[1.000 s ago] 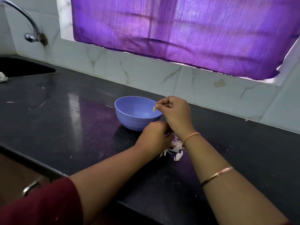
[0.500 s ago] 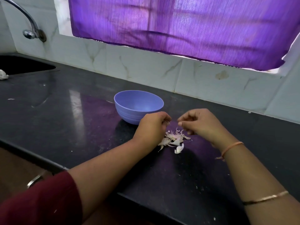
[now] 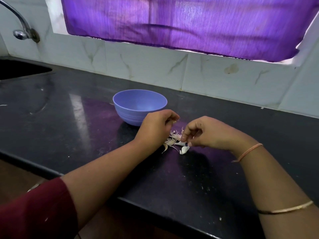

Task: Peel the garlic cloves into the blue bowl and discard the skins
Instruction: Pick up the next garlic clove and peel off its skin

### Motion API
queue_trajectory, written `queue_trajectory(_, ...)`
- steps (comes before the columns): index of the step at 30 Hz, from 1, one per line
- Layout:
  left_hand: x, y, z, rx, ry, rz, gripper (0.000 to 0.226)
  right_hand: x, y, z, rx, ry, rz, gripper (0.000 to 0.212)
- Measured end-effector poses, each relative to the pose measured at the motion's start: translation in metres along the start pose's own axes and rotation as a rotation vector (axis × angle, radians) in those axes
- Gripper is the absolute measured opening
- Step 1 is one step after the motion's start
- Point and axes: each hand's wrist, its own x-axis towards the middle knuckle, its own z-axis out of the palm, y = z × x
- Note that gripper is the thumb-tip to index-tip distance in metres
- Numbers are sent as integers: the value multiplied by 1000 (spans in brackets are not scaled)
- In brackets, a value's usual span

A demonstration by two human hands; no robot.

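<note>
Bowl: the blue bowl sits upright on the black counter, toward the back near the tiled wall. Its near right side is tucked just behind the left hand, which covers a bit of it.

Garlic skins: there's a small heap of pale garlic skins on the counter, in front and to the right of the bowl, right between the two hands. A couple of curled bits lie loose at the near edge of the heap.

Left hand: the left hand is low by the counter at the left edge of the heap, back of the hand toward the camera. The fingers are curled in against the thumb. Something small and pale shows at the fingertips, but honestly I can't tell if it's a clove or a skin, or if it's even being held.

Right hand: the right hand comes in from the right, low over the heap. Thumb and forefinger are pinched together on a white piece of skin in the pile, and the other fingers are loosely curled next to them.

Wrist stuff: a thin orange thread goes round the right wrist, with a gold bangle further up that forearm. The left arm has a maroon sleeve.

Background: a purple curtain hangs over the window. A tap sticks out of the wall far left, above a dark sink.

Counter: pale crumbs are scattered toward the front edge.
</note>
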Motion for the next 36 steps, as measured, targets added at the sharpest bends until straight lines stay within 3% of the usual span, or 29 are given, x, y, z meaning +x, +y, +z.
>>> queue_trajectory(4,0,0,-1,2,5,15,20,0,-1,4,-87,-110,1,21)
queue_trajectory(11,0,1,-1,-22,13,9,18,5,5,10,-49,-21,-5,10)
queue_trajectory(17,-1,2,-2,-57,39,2,19,2,10,6,355,183,-43,7)
queue_trajectory(24,-1,5,-5,-81,51,-7,19,-2,15,1,587,198,10,12)
queue_trajectory(36,-1,4,-3,-74,28,-4,19,-3,14,-4,309,250,111,16)
